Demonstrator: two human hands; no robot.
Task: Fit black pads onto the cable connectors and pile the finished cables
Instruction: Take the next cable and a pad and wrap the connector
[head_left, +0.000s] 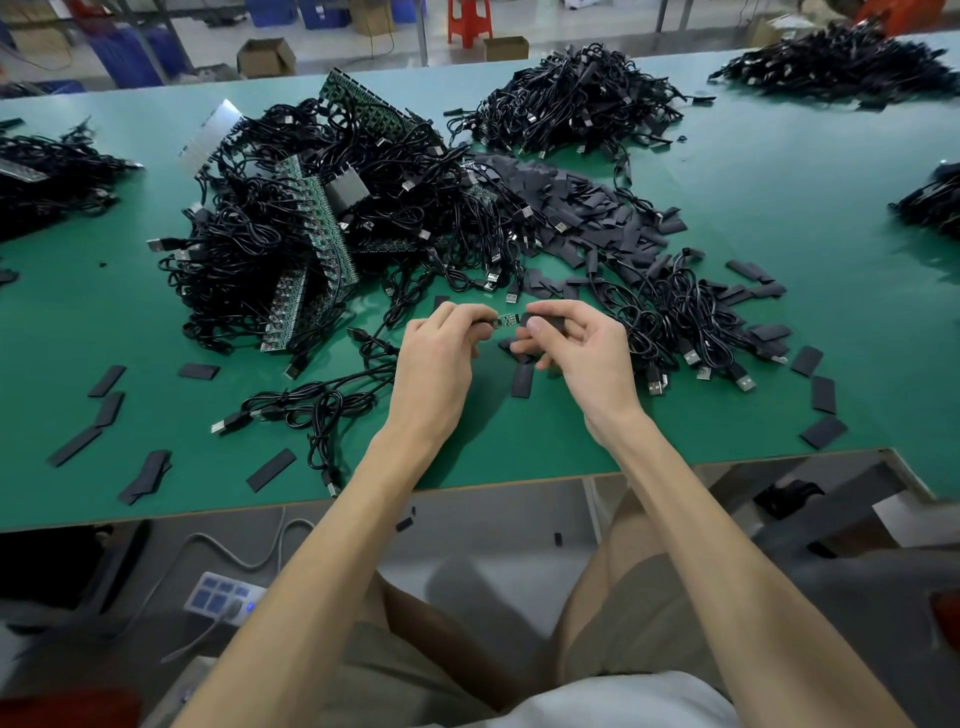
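table (753, 322): was plain green;
cables (249, 254): were black with silver plugs;
pads (587, 208): were dull black;
connector board (508, 320): was green with small dark parts;
stool (469, 23): was red;
crates (132, 57): were blue

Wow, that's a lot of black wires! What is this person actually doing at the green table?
A person sitting at the green table is working on one cable end. The left hand pinches a small green connector board at the end of a cable. The right hand holds a black pad at its tip, and the pad doesn't look fitted yet. Behind the hands lies a big tangle of cables, with a heap of loose pads to its right.
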